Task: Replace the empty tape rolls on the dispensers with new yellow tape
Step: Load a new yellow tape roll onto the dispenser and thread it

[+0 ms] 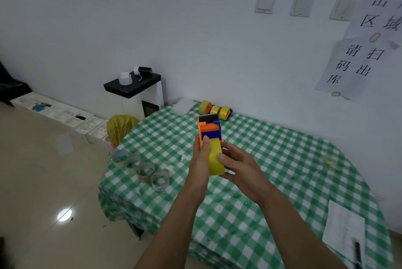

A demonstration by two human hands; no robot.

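Observation:
An orange and blue tape dispenser [208, 127] with a yellow tape roll [215, 158] mounted on it is held up over the green checked table [282, 160]. My left hand [201, 160] grips the dispenser's left side, thumb on the yellow tape. My right hand [237, 166] holds the roll from the right, fingers against its face. Several empty tape cores [141, 167] lie in a row near the table's left edge. Dispensers loaded with yellow tape [215, 110] lie at the table's far edge by the wall.
A sheet of paper [343, 227] with a black pen [357, 251] lies at the table's right front. A yellow bag [120, 126] hangs off the left side. A black-topped white cabinet [134, 92] stands against the wall, with white boxes [65, 114] along the floor.

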